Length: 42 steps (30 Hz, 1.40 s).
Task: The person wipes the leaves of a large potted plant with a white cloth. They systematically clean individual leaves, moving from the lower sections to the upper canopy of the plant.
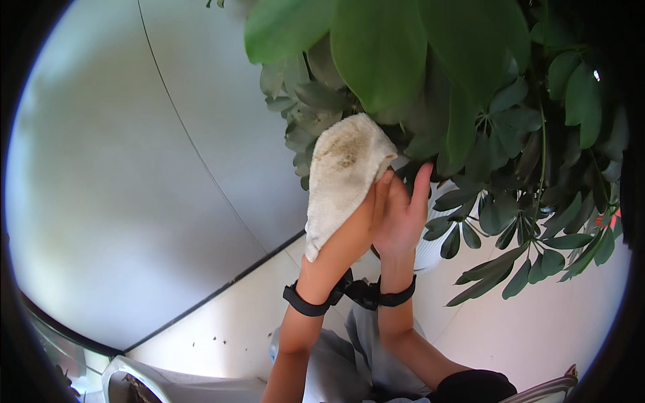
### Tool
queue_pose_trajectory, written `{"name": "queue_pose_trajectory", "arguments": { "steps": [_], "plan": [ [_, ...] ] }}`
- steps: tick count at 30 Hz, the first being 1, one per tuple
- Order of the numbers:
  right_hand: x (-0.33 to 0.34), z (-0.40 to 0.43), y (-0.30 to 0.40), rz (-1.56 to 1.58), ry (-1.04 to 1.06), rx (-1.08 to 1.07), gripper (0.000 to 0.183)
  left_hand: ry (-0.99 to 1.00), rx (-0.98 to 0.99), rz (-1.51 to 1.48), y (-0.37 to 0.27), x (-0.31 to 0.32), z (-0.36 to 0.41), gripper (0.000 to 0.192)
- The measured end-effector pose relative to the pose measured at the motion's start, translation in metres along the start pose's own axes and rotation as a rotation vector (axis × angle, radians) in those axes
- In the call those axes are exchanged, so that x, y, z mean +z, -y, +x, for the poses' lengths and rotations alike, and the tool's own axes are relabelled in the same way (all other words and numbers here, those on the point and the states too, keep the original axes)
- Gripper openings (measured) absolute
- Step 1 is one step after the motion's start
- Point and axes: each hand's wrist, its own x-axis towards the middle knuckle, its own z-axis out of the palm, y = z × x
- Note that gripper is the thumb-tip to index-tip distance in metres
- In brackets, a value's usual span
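Note:
A white terry cloth (342,166) with a brown smudge lies over the back and fingers of my left hand (360,219), its lower corner trailing to the wrist. My left thumb shows beside the cloth's right edge; the other fingers are hidden under it. Against its right side is my right hand (400,221), palm up with the thumb standing apart. The cloth and leaves hide its fingertips, so whether it grips a leaf is unclear. Both hands are at the lower edge of a leafy green potted-type plant (383,55), under its broad leaves.
Smaller leaf clusters (524,252) spread to the right. A smooth pale panel (151,201) with a dark bottom edge is on the left. Dark crumbs (224,342) lie on the light tiled floor (242,317). At lower left stands a white planter (113,370) with soil inside.

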Motion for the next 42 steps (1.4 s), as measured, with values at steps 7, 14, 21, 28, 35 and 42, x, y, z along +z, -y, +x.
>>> {"name": "queue_pose_trajectory", "arguments": {
  "steps": [7, 14, 21, 28, 35, 42],
  "plan": [
    [0.008, 0.007, -0.004, -0.038, 0.003, 0.050, 0.090, 0.069, -0.209, -0.147, -0.013, -0.019, -0.035, 0.033],
    [0.014, 0.014, 0.010, 0.008, -0.085, 0.098, 0.089, 0.169, -0.284, -0.221, -0.027, -0.023, -0.042, 0.030],
    [0.013, 0.018, 0.010, -0.228, -0.127, -0.023, 0.081, -0.003, -0.391, -0.402, -0.023, -0.033, -0.050, 0.037],
    [0.004, 0.018, 0.003, -1.011, -0.503, -0.112, 0.060, -0.204, -0.349, -0.286, -0.012, -0.029, -0.055, 0.024],
    [-0.005, 0.018, -0.008, -0.802, -0.452, -0.103, 0.051, -0.235, -0.392, -0.185, -0.002, -0.033, -0.054, 0.022],
    [-0.010, 0.016, 0.004, -0.652, -0.640, -0.045, 0.044, -0.417, -0.442, -0.295, 0.001, -0.035, -0.066, 0.021]
  ]
}}
